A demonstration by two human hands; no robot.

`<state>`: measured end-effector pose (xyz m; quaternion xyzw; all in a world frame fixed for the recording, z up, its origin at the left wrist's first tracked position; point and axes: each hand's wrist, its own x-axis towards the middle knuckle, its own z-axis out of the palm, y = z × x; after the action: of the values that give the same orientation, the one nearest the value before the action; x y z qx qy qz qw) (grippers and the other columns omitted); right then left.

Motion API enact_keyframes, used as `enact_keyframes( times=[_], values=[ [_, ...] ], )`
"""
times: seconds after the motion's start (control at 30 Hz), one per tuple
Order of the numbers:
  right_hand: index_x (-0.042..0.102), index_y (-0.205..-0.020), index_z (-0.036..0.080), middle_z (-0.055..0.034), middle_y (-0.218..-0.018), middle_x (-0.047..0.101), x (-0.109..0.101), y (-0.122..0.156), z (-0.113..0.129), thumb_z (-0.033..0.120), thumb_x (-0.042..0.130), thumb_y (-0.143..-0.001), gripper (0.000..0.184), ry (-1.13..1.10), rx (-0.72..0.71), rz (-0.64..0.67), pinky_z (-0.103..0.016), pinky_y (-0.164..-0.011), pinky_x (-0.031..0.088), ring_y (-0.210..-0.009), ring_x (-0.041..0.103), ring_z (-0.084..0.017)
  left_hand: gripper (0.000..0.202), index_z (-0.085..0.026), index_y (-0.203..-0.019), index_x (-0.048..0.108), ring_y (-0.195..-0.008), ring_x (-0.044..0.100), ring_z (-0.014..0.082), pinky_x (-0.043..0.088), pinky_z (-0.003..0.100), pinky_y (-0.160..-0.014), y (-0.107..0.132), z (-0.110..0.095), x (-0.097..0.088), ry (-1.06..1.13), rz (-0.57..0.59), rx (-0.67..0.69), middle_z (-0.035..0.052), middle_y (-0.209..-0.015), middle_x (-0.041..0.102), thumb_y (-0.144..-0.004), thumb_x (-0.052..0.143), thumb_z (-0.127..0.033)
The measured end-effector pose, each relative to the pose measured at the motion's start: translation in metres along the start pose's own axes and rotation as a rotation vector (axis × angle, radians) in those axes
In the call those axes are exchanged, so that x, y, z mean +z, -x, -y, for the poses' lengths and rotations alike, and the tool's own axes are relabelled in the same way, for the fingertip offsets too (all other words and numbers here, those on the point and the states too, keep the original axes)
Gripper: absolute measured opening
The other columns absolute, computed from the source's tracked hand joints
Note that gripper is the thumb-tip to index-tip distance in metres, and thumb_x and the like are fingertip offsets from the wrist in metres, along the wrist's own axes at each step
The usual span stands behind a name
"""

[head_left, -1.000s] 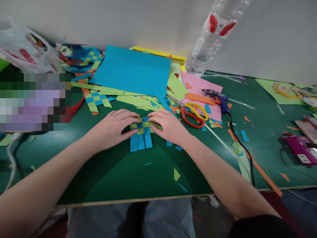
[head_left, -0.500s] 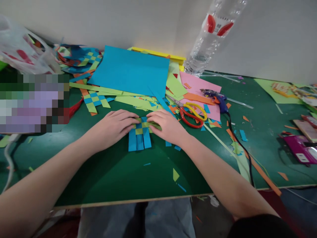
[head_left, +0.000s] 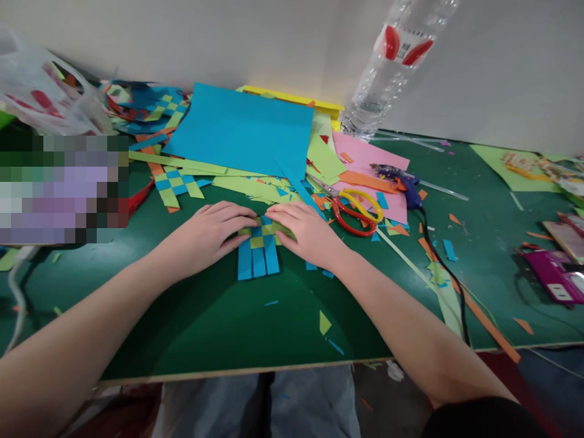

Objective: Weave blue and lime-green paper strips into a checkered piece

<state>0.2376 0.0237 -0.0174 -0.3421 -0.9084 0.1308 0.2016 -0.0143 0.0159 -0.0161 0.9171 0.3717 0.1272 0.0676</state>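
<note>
A small piece of woven paper strips (head_left: 258,246), blue crossed with light green in a checker pattern, lies flat on the green table. Its blue ends hang loose toward me. My left hand (head_left: 218,228) has its curled fingers on the weave's left edge. On the opposite side, my right hand (head_left: 298,226) grips the green strip ends between thumb and fingers. The fingertips of both hands nearly meet at the top of the weave and hide part of it. Red-and-yellow-handled scissors (head_left: 356,213) lie beside my right hand.
Behind the hands lie a blue paper sheet (head_left: 241,131) and a second woven piece (head_left: 176,185). A glue gun (head_left: 408,187) with a black cord rests on pink paper (head_left: 381,158). A tall plastic bottle (head_left: 395,73) stands by the wall. A plastic bag (head_left: 55,91) is at left.
My right fingertips have shifted slightly left over the top of the weave. My left hand and the weave have barely moved.
</note>
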Motion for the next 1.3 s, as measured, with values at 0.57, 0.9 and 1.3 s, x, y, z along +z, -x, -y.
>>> enact_keyframes(
  times=[0.57,0.9,1.3],
  values=[
    [0.068,-0.121,0.020,-0.0039,-0.130,0.068,-0.0025,-0.0006,-0.0029,0.016,0.049,-0.098,0.030,-0.061,-0.029,0.014,-0.044,-0.104,0.044,-0.115,0.054,-0.023,0.039,-0.022,-0.121,0.063,-0.120,0.057,0.0274,0.045,0.047,-0.099,0.0003,0.0004,-0.0005,-0.016,0.014,-0.010,0.0087,-0.132,0.064,-0.104,0.034,-0.042],
    [0.058,-0.133,0.013,-0.0108,-0.140,0.060,0.0002,0.0006,-0.0009,0.019,0.051,-0.097,0.038,-0.033,0.022,-0.009,-0.046,-0.113,0.040,-0.129,0.051,-0.025,0.040,-0.024,-0.122,0.064,-0.123,0.057,0.0276,0.044,0.048,-0.103,0.0005,-0.0021,-0.0020,0.016,0.029,-0.042,0.0090,-0.133,0.063,-0.104,0.034,-0.043],
    [0.060,-0.128,0.016,-0.0095,-0.132,0.065,0.0010,0.0001,-0.0023,0.021,0.050,-0.097,0.033,-0.031,0.006,-0.004,-0.047,-0.108,0.044,-0.124,0.054,-0.026,0.041,-0.022,-0.124,0.064,-0.123,0.056,0.0286,0.044,0.049,-0.104,0.0001,-0.0025,-0.0057,0.033,0.047,-0.023,0.0096,-0.134,0.063,-0.103,0.035,-0.043]
  ],
)
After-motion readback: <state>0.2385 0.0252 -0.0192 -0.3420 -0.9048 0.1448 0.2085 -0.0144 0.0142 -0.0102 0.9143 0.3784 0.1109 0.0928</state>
